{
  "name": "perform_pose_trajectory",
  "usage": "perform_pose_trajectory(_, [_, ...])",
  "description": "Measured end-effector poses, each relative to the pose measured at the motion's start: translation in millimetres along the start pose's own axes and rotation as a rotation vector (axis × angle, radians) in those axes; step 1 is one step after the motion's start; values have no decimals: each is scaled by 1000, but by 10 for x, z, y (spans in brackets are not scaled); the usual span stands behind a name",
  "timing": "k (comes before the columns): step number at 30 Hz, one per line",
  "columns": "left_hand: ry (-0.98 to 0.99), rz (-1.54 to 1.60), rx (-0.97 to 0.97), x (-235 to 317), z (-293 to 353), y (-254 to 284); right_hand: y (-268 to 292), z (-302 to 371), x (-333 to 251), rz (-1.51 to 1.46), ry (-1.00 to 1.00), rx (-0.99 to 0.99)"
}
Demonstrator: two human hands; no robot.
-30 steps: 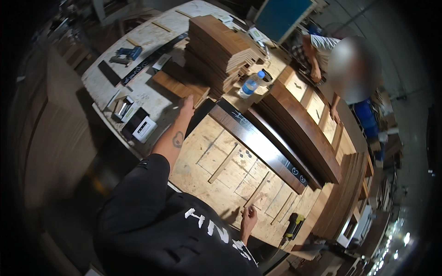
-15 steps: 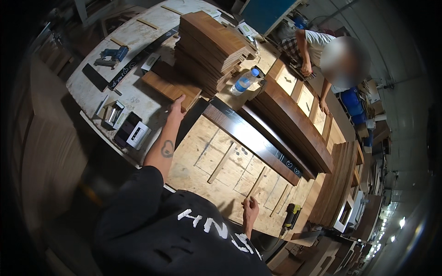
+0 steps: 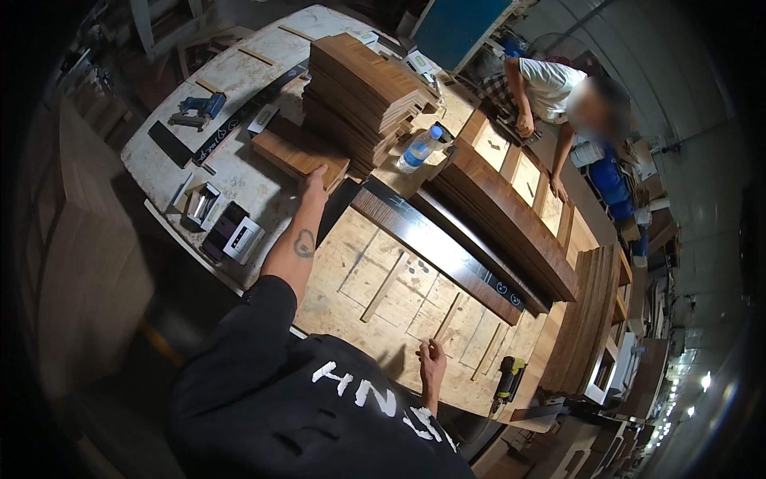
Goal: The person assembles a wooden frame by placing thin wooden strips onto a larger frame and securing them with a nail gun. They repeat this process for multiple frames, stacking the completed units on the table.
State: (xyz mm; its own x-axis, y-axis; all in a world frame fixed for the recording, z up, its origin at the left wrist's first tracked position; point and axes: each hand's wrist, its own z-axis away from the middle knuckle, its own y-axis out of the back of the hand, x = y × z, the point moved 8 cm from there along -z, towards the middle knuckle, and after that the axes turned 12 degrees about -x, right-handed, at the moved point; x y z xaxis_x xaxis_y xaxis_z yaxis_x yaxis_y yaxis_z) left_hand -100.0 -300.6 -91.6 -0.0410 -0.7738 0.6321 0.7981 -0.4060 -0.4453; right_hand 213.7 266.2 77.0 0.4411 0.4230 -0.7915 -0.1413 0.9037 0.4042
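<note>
My left hand [image 3: 314, 185] reaches to the near end of a brown wooden board [image 3: 294, 150] lying beside the tall stack of boards [image 3: 359, 84]. Its thumb side lies along the board's end, and the other fingers are partly hidden. Low over the plywood worktop [image 3: 335, 299], my right hand [image 3: 432, 369] has its fingers curled together in a pinch. Whatever may be in them is too small to make out. Just beyond it lies a thin wooden strip [image 3: 448, 317]. A long dark glossy panel [image 3: 431, 243] crosses the worktop.
A yellow-black power tool [image 3: 507, 379] lies at right, a blue nail gun [image 3: 199, 109] at far left. Small open boxes [image 3: 199, 202] sit near the left edge. A water bottle [image 3: 419, 150] stands behind the panel. Across the bench, a co-worker [image 3: 550, 92] bends over a wooden frame [image 3: 511, 164].
The view has shifted slightly. My left hand stays at the board's end and my right hand remains curled over the worktop. The co-worker's head has shifted a little.
</note>
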Motion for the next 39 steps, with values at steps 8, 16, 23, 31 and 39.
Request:
perform_pose_trajectory(8, [-67,-242,17,378,616,-81,-21,5,83,-17,-27,-17])
perform_pose_trajectory(16, [58,-222,-37,639,211,-287,-218,-121,-82,13,-3,-102])
perform_pose_trajectory(23, [228,-98,-332,610,340,-58,-350,-285,-54,-11,41,-140])
perform_pose_trajectory(31, [355,107,-456,369,2704,144,-236,-221,101,90,31,-94])
perform_pose_trajectory(39, [411,-495,-618,-260,3766,864,-990,-283,-1100,-456,40,-462])
